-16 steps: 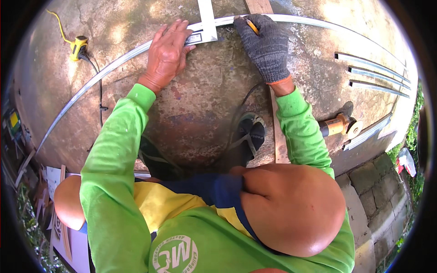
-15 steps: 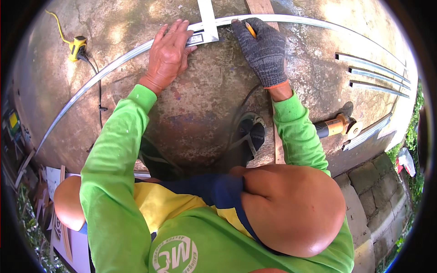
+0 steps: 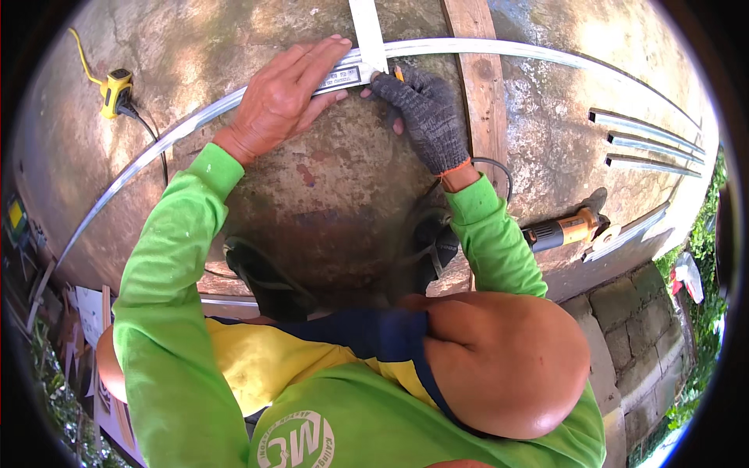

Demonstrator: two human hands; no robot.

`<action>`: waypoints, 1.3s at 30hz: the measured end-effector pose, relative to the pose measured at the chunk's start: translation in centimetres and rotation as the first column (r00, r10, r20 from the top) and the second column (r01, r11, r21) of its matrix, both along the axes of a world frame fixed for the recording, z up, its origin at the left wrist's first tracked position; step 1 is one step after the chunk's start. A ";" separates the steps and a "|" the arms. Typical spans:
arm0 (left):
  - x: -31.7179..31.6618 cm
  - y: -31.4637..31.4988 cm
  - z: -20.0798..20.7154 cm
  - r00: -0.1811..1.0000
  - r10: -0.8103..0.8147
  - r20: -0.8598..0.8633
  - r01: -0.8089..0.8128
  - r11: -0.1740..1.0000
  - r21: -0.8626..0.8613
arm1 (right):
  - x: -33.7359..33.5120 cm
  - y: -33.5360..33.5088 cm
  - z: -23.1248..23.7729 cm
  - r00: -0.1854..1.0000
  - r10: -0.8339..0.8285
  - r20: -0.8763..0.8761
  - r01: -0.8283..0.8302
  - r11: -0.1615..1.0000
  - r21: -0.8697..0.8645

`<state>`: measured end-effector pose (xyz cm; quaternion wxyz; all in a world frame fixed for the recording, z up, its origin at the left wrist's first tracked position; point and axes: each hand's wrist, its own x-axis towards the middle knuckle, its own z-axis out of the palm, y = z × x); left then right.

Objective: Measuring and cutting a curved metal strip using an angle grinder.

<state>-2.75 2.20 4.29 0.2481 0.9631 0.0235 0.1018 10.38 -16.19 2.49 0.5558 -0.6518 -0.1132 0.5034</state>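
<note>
Square (image 3: 370,35), top cut off: left hand (image 3: 279,95) grips it to metal bar (image 3: 476,47). Pencil (image 3: 399,73), mostly hidden: right hand (image 3: 425,113), narrow grip. Grinder (image 3: 573,228): near right edge of floor (image 3: 320,183).

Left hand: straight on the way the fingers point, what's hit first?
Left hand would likely meet the square's blade, just ahead to its upper right. Height is unclear, so it might pass over the blade.

The square (image 3: 370,39) lies across the bar (image 3: 437,46), left of the plank (image 3: 485,97).
</note>
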 end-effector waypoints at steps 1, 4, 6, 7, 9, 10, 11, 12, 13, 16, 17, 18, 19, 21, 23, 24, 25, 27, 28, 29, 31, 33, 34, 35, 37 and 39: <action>0.1 0.4 0.1 0.997 -0.066 -0.031 0.067 0.998 0.022 | 0.0 -0.1 -0.1 1.000 0.005 0.015 -0.005 1.000 0.002; 0.6 1.5 0.4 0.982 -0.169 -0.088 0.170 0.985 -0.001 | 0.0 0.1 0.1 1.000 -0.009 0.007 0.009 1.000 -0.015; 0.7 1.7 0.4 0.972 -0.204 -0.114 0.201 0.979 -0.040 | 0.0 0.2 0.2 1.000 -0.025 -0.017 0.024 0.999 -0.029; 0.7 1.8 0.4 0.974 -0.196 -0.117 0.187 0.979 -0.082 | 0.1 0.2 0.3 0.999 -0.030 -0.027 0.029 0.999 -0.036; 0.6 1.9 0.4 0.975 -0.187 -0.122 0.172 0.977 -0.123 | 0.1 0.3 0.4 0.999 -0.035 -0.038 0.033 0.999 -0.042; 0.6 1.8 0.2 0.977 -0.179 -0.119 0.164 0.978 -0.125 | 0.0 0.2 0.3 0.999 -0.038 -0.038 0.036 0.999 -0.039; 0.6 1.8 0.1 0.979 -0.170 -0.116 0.155 0.980 -0.127 | -0.1 0.2 0.3 0.998 -0.040 -0.038 0.039 0.999 -0.036; 0.6 1.9 0.1 0.979 -0.170 -0.116 0.155 0.980 -0.127 | -0.1 0.1 0.3 0.998 -0.040 -0.038 0.038 0.999 -0.037; 0.7 2.0 0.1 0.978 -0.178 -0.109 0.166 0.980 -0.111 | -0.2 0.1 0.3 0.998 -0.044 -0.038 0.042 0.998 -0.041; 0.8 2.0 -0.1 0.975 -0.193 -0.111 0.186 0.980 -0.068 | -0.2 0.2 0.3 0.998 -0.043 -0.043 0.040 0.997 -0.063; 0.8 2.0 -0.2 0.972 -0.200 -0.122 0.196 0.980 -0.045 | -0.1 0.2 0.3 0.998 -0.039 -0.049 0.035 0.996 -0.083; 0.8 1.9 -0.3 0.971 -0.199 -0.132 0.196 0.980 -0.036 | -0.1 0.4 0.3 0.998 -0.038 -0.048 0.034 0.996 -0.081; 0.7 2.0 -0.4 0.971 -0.199 -0.131 0.196 0.980 -0.037 | -0.2 0.4 0.3 0.997 -0.050 -0.066 0.044 0.994 -0.096; 0.6 2.2 -0.4 0.960 -0.245 -0.133 0.246 0.969 -0.007 | -0.2 0.5 0.5 0.995 -0.063 -0.083 0.053 0.992 -0.113; 0.5 2.0 -0.5 0.964 -0.234 -0.128 0.234 0.972 -0.014 | -0.2 0.6 0.9 0.994 -0.081 -0.073 0.073 0.991 -0.113; 0.5 2.0 -0.6 0.967 -0.225 -0.124 0.224 0.974 -0.020 | -0.3 0.6 1.0 0.994 -0.081 -0.074 0.072 0.991 -0.115; 0.6 2.0 -0.5 0.966 -0.225 -0.125 0.224 0.974 -0.022 | -0.3 0.5 1.0 0.996 -0.069 -0.065 0.060 0.990 -0.125; 0.6 2.0 -0.3 0.965 -0.222 -0.142 0.223 0.975 -0.011 | -0.2 0.4 0.9 0.997 -0.057 -0.057 0.048 0.989 -0.137; 0.6 2.0 -0.3 0.965 -0.222 -0.142 0.223 0.975 -0.013 | -0.2 0.3 0.8 0.997 -0.049 -0.058 0.041 0.990 -0.133; 0.6 2.0 -0.3 0.965 -0.220 -0.144 0.220 0.975 -0.016 | -0.3 0.2 0.7 0.997 -0.042 -0.058 0.034 0.991 -0.129; 0.6 2.0 -0.4 0.965 -0.218 -0.145 0.217 0.976 -0.020 | -0.4 0.3 0.8 0.995 -0.065 -0.074 0.056 0.991 -0.124; 0.7 2.0 -0.4 0.965 -0.220 -0.142 0.218 0.975 -0.036 | -0.4 0.3 0.9 0.992 -0.089 -0.089 0.078 0.990 -0.120; 0.6 2.0 -0.4 0.965 -0.220 -0.144 0.217 0.976 -0.036 | -0.4 0.4 1.0 0.991 -0.097 -0.096 0.087 0.990 -0.110; 0.6 2.0 -0.4 0.966 -0.218 -0.143 0.214 0.976 -0.041 | -0.4 0.4 1.1 0.989 -0.106 -0.102 0.096 0.990 -0.100; 0.6 2.0 -0.5 0.966 -0.216 -0.142 0.211 0.976 -0.047 | -0.4 0.5 1.2 0.989 -0.100 -0.107 0.090 0.991 -0.101; 0.6 2.0 -0.5 0.969 -0.214 -0.122 0.210 0.977 -0.046 | -0.3 0.5 1.0 0.989 -0.095 -0.109 0.084 0.991 -0.101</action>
